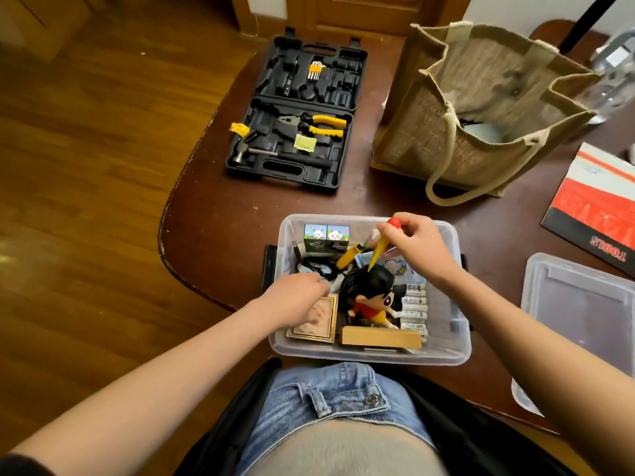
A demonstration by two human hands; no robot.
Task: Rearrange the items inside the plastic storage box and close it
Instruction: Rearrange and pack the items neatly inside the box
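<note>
The right hand (417, 250) is raised over the box's (460, 341) far side, fingers pinched on a yellow tool (378, 250) with a red cap, tip angled down at the doll (372, 297); the left hand (297, 297) reaches palm-down into the box's left side, fingers loosely curled near a black cable (314, 266), grip unclear; the box sits open at the table's (220, 214) near edge, its lid (580, 314) on the right.

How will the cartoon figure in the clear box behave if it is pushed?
The cartoon figure looks top-heavy, with a big head on thin legs, so it probably tips easily. It seems rigid plastic, likely light. The batteries beside it may roll if it falls.
</note>
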